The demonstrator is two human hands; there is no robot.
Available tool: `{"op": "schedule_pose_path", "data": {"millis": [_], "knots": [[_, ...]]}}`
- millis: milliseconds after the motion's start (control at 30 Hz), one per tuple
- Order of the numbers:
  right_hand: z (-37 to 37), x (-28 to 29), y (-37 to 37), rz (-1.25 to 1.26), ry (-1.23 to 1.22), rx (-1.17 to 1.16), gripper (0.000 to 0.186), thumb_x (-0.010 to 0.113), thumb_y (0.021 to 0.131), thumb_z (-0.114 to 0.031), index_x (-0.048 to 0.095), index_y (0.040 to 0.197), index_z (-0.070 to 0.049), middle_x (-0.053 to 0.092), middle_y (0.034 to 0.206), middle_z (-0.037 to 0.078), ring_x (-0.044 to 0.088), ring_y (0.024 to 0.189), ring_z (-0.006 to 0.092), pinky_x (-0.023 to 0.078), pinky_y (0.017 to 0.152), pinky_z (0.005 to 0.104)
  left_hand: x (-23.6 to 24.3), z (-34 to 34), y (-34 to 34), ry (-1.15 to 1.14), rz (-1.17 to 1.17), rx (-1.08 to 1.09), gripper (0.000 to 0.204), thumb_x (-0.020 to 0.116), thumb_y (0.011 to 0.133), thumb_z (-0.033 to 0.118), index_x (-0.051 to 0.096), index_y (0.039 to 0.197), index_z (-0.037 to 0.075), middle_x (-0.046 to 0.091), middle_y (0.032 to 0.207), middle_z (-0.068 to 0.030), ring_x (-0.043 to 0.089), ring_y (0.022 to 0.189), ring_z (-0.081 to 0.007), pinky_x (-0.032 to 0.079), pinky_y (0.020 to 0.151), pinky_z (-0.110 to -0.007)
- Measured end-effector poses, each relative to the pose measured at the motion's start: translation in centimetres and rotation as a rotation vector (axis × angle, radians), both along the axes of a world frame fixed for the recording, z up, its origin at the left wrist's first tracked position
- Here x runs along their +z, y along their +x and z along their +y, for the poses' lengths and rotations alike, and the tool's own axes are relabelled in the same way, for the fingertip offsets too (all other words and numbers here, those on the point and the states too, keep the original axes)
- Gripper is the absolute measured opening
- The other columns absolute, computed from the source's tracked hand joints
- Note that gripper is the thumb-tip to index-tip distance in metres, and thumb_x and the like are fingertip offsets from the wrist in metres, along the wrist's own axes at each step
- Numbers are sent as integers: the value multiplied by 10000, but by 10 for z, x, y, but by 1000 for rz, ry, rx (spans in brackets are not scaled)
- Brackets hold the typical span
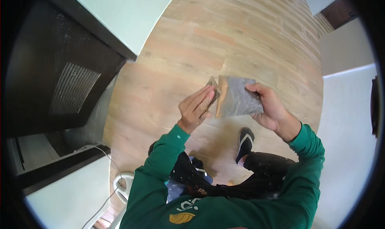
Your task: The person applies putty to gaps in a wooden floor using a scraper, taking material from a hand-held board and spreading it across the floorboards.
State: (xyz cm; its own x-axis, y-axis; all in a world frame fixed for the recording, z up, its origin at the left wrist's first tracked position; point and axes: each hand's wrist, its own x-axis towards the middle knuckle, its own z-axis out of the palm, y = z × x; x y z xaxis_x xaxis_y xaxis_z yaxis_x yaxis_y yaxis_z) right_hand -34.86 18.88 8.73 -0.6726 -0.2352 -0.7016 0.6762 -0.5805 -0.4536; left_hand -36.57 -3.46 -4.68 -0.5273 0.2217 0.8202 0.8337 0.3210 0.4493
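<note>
My right hand (266,106) grips a flat, grey, scuffed rectangular plate (236,94), thumb on its face, with a tan band of what looks like paste along its left edge. Just left of it, my left hand (196,108) holds a smaller, thin, smeared plate (212,82), fingers pressed along it and tilted toward the larger one. The two plates are close; whether they touch is unclear. Both are held over the floor, in front of my body.
The wood-look floor (188,36) runs ahead. At left are a dark door (48,76) with a vent, white panels (112,16), a white cable (106,153) and a white object (124,183). A pale wall (347,104) is at right. My sandalled foot (245,142) is below.
</note>
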Motion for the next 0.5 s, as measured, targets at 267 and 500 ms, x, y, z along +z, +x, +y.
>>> {"op": "schedule_pose_path", "data": {"millis": [267,500], "knots": [[3,-107,-39,164,-50,185,317,561,927,-104,585,1217,23,683,1129,150,682,1041,270,541,979,433,-4,-87,-68,1584,-702,635,593,334,1083,458,439,1433,-10,537,1408,-126,532,1278,-275,403,1092,-379],[-106,-289,5,175,224,302,284,608,903,-54,615,1176,23,691,1041,123,668,914,252,520,883,380,1,-228,-19,2016,-355,643,497,283,1085,431,560,1242,49,622,1270,-105,628,1157,-281,561,917,-391]]}}
